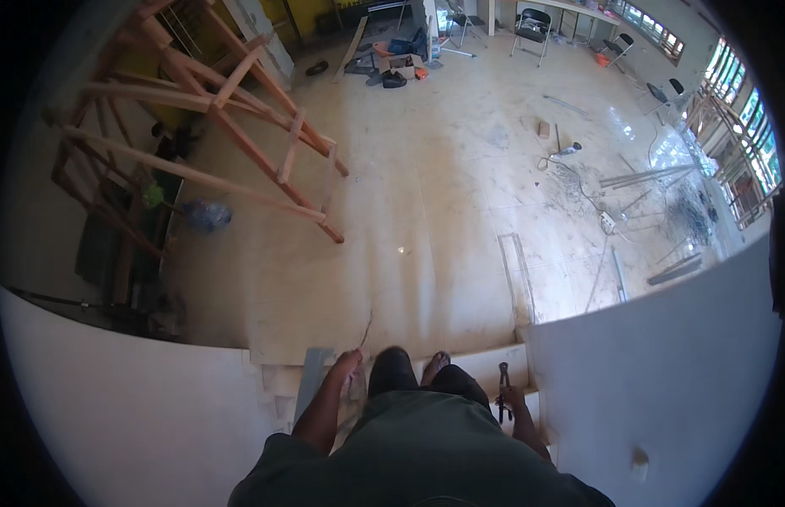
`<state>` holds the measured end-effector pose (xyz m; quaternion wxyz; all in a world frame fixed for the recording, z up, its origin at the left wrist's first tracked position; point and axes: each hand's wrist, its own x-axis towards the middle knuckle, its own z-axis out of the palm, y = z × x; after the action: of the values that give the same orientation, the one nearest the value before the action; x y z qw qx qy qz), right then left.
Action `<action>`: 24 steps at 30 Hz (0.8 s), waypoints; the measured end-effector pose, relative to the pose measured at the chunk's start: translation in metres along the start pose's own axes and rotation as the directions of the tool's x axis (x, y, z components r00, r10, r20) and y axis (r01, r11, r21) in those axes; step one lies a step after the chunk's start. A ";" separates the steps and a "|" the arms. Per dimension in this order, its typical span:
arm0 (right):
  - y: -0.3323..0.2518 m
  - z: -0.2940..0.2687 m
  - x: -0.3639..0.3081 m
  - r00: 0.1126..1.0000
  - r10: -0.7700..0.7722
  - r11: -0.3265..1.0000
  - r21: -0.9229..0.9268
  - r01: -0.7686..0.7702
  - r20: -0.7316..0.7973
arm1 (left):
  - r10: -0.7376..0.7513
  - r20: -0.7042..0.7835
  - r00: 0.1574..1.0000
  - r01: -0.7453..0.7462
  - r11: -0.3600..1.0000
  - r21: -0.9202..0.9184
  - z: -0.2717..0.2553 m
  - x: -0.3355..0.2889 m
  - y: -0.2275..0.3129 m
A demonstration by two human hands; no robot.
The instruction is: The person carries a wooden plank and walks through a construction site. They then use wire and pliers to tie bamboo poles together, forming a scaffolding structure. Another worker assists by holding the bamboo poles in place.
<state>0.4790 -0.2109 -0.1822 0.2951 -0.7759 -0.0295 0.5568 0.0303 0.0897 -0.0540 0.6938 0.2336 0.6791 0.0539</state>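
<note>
My right hand (512, 395) is closed around dark long-handled pincers (503, 373), held upright with the jaws upward. My left hand (349, 363) is closed too, and a thin dark wire (368, 326) sticks out of it, pointing away from me. Beside my left forearm is a flat grey strip (312, 377); whether my arm touches it I cannot make out. Light-coloured steps (485, 363) lie beneath me, with one sandalled foot (435, 365) showing.
White walls flank the steps on the left (130, 380) and right (654, 363). A reddish wooden trestle (265, 144) stands ahead on the left. Metal bars (646, 177), a cable and debris lie on the right floor. Folding chairs (532, 29) and a cluttered pile (398, 63) are farther back.
</note>
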 end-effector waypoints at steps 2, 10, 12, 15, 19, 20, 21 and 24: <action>-0.020 0.014 0.077 0.998 -0.003 0.999 -0.045 0.001 -0.055 | 0.117 0.174 0.978 -0.129 0.990 0.059 0.054 0.093 0.100; -0.121 -0.024 0.299 0.899 -0.439 0.651 -0.683 0.332 0.019 | 0.016 0.097 0.995 -0.063 0.863 0.501 0.119 0.319 0.160; -0.172 -0.039 0.354 0.982 -0.173 0.868 -0.482 0.117 -0.074 | 0.008 0.088 0.996 -0.052 0.859 0.510 0.159 0.353 0.235; -0.267 -0.058 0.348 0.926 -0.090 0.923 -0.380 -0.062 -0.367 | 0.021 0.091 0.996 -0.070 0.806 0.587 0.233 0.395 0.356; -0.308 -0.124 0.391 0.919 -0.091 0.986 -0.167 0.028 -0.384 | 0.057 0.082 0.995 -0.099 0.468 0.878 0.386 0.492 0.511; -0.298 -0.140 0.429 0.902 -0.156 0.968 -0.244 0.059 -0.402 | 0.173 0.121 0.978 -0.191 0.477 0.858 0.456 0.469 0.540; -0.311 -0.160 0.436 0.887 -0.144 0.970 -0.238 0.040 -0.439 | 0.037 0.202 0.979 -0.181 0.616 0.766 0.508 0.467 0.584; -0.348 -0.234 0.457 0.856 -0.106 0.985 -0.169 0.022 -0.506 | 0.119 0.332 0.936 -0.341 0.548 0.764 0.650 0.464 0.654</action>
<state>0.9565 0.1482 -0.3504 0.2484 -0.9154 -0.0196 0.3162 0.8509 0.6877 -0.2395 0.5732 0.6166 0.5013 -0.1998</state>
